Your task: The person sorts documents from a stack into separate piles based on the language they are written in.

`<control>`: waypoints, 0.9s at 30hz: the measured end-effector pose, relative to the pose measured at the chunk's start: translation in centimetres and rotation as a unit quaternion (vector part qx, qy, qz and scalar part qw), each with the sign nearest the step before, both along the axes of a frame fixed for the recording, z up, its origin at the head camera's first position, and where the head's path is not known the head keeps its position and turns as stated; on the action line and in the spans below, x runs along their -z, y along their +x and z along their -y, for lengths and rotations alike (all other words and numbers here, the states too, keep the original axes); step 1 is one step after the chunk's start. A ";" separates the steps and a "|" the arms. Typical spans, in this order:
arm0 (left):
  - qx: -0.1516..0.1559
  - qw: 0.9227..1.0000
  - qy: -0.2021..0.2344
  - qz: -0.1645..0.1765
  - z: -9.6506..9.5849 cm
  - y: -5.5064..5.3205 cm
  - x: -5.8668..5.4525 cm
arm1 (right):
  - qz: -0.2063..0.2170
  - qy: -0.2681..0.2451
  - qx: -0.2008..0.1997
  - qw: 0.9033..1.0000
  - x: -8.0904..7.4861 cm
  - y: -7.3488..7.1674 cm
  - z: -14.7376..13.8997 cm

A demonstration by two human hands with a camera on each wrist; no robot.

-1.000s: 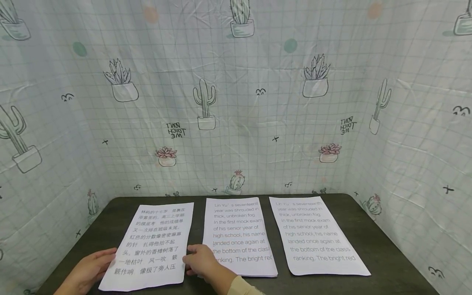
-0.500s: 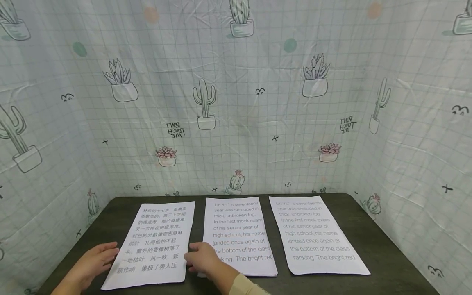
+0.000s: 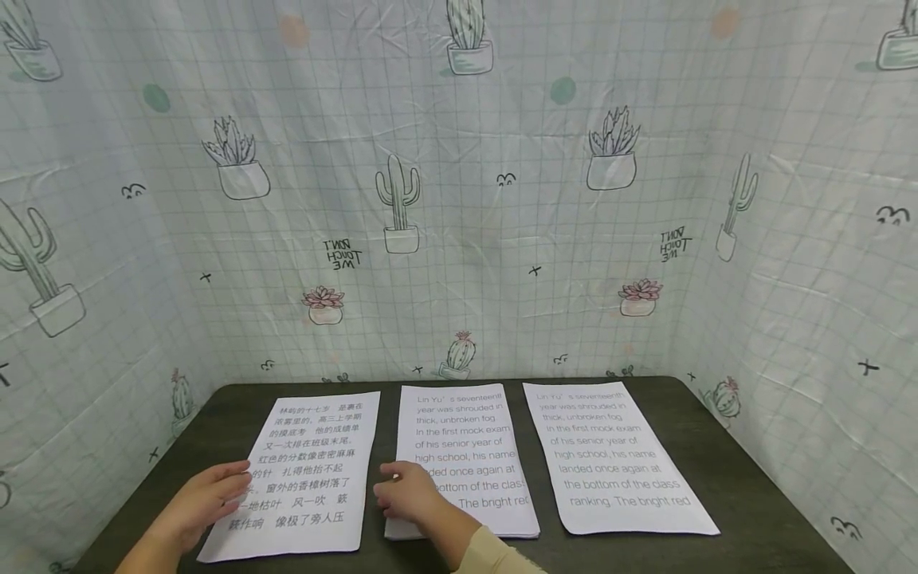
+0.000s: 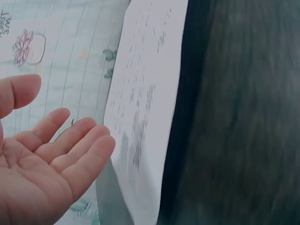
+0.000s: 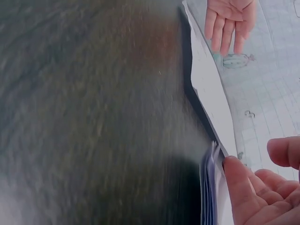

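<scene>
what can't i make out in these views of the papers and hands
Head view: line starts low on the middle sheet, hidden by the right hand.
Head view: characters at the lower left of the left sheet, behind the left hand.
Left wrist view: print on the sheet, blurred.
Right wrist view: rest of the right hand, cut off by the frame edge.

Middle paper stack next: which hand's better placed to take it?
Right, probably: in the head view, the right hand overlaps the paper stack; the left hand is farther, at the left edge of the Chinese page.
</scene>
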State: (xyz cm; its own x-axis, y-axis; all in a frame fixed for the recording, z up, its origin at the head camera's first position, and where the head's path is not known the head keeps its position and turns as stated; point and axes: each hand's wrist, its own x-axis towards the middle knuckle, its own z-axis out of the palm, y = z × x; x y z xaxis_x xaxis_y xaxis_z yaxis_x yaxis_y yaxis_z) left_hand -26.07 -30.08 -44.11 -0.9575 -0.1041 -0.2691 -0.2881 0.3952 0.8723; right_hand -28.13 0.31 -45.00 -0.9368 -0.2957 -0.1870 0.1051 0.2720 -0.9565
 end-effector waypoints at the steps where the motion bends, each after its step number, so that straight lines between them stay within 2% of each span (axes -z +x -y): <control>1: -0.002 1.000 0.005 -0.001 -0.3 -0.1 0.0 | 0.000 0.001 0.005 1.000 0.0 -0.1 -0.2; 10: -0.015 0.998 0.066 -0.016 -3.7 -1.2 0.3 | -0.007 -0.007 0.018 1.000 0.3 -0.8 -2.5; 17: -0.009 0.992 0.122 -0.022 -6.6 -1.9 0.9 | 0.002 -0.032 -0.002 0.999 0.2 -1.2 -5.0; 21: 0.006 0.990 0.140 -0.029 -8.3 -2.1 1.2 | 0.001 -0.038 -0.015 0.999 0.3 -1.5 -6.6; 27: 0.060 0.986 0.153 -0.040 -10.9 -2.5 1.4 | 0.003 -0.035 -0.020 0.999 0.5 -1.8 -9.0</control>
State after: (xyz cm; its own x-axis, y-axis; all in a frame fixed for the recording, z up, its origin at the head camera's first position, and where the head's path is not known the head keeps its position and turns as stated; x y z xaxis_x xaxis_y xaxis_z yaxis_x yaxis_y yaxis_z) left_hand -28.57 -19.15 -45.54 -0.9774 0.0859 -0.1931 -0.1804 0.1363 0.9741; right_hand -29.91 9.28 -45.52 -0.9228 -0.3460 -0.1695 0.1004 0.2087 -0.9728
